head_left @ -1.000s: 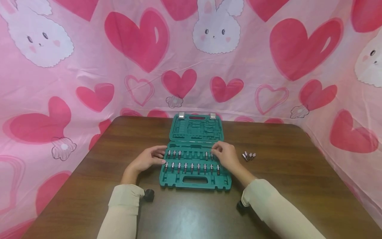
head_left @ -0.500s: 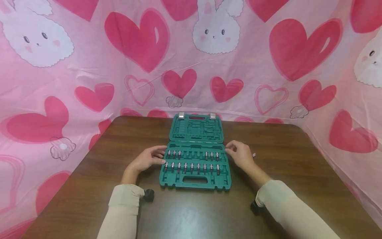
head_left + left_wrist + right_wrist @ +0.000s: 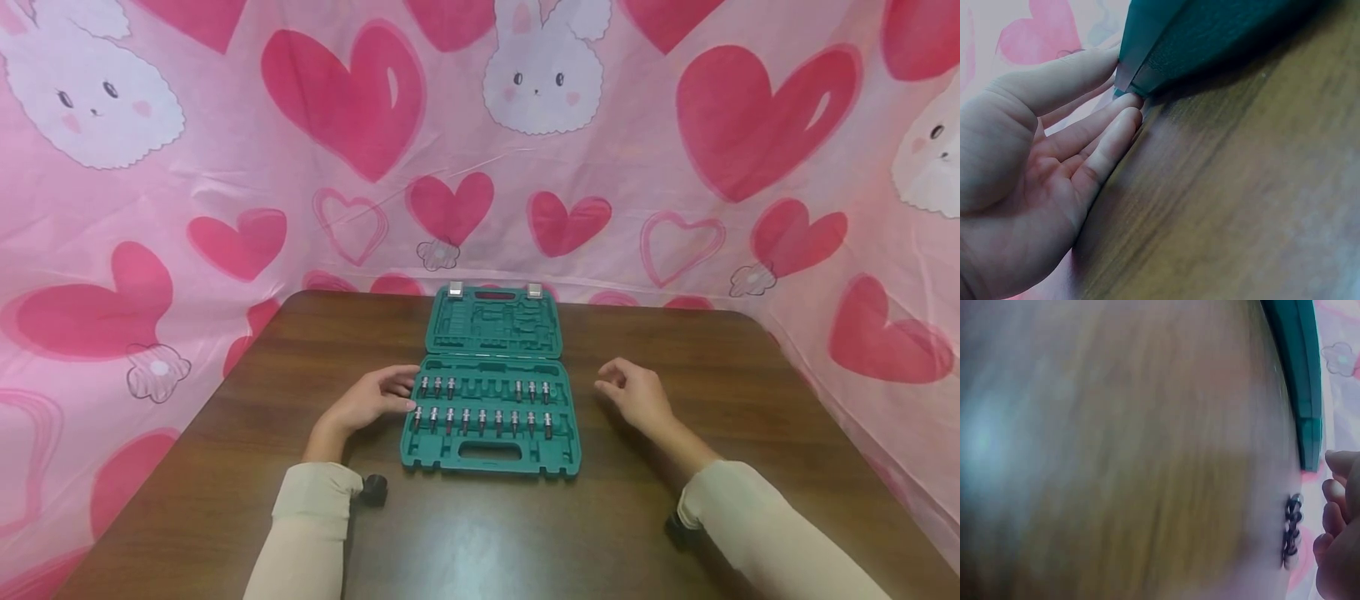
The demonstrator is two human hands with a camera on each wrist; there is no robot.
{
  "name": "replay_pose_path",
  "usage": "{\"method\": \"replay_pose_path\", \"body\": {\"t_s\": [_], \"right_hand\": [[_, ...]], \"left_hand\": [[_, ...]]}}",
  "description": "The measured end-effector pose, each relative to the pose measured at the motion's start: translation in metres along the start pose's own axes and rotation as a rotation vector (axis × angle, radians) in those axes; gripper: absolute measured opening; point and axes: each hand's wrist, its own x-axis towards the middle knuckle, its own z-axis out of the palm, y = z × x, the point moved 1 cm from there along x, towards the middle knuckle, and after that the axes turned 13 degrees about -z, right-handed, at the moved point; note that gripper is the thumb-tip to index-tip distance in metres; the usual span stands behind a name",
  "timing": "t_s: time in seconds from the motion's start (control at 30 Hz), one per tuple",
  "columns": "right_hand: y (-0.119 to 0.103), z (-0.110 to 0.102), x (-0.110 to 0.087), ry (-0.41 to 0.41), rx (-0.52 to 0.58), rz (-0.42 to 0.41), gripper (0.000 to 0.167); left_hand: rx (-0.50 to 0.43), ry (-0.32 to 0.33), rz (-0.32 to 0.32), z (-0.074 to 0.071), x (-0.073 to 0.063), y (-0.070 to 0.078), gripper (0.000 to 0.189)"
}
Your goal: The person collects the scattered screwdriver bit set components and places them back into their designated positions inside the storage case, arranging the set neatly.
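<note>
A green plastic case [image 3: 555, 460] lies open on the wooden table, its lid [image 3: 450, 329] folded back. Silver bit sockets [image 3: 482, 422] fill the lower row. In the upper row, three sockets [image 3: 438, 387] sit at the left and three more [image 3: 532, 392] at the right, with vacant slots between. My left hand [image 3: 363, 402] touches the case's left side with thumb and fingertips, fingers fairly straight. To the right of the case, my right hand [image 3: 639, 395] hovers with loosely bent fingers and nothing in them. Near it, loose bit sockets [image 3: 1292, 531] show in the right wrist view; the hand hides them in the head view.
The brown table [image 3: 480, 542] extends around the case. A pink cloth [image 3: 465, 142] with hearts and rabbits hangs behind and at both sides. Dark wrist cameras [image 3: 374, 490] hang under both sleeves.
My right hand has left a socket in the upper row's right end and moved rightward, over where the loose sockets were visible. My left hand has stayed against the case.
</note>
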Motion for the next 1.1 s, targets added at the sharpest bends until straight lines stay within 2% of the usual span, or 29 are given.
{"method": "replay_pose_path", "body": {"t_s": [0.37, 0.57, 0.77, 0.97, 1.1], "right_hand": [[0.011, -0.011, -0.009, -0.079, 0.009, 0.03, 0.03], [0.016, -0.015, -0.014, -0.078, -0.004, 0.049, 0.033], [0.024, -0.02, -0.019, -0.079, -0.071, 0.062, 0.036], [0.026, -0.027, -0.021, -0.051, -0.124, 0.038, 0.038], [0.026, -0.031, -0.022, -0.028, -0.143, 0.055, 0.038]], "left_hand": [[0.012, 0.01, -0.007, 0.0, 0.0, 0.0, 0.061], [0.005, 0.006, -0.005, 0.0, 0.001, -0.001, 0.06], [0.007, 0.004, 0.002, 0.0, 0.001, 0.0, 0.06], [0.018, 0.01, 0.0, 0.0, -0.001, 0.001, 0.061], [0.019, 0.015, -0.004, 0.0, -0.001, 0.0, 0.061]]}}
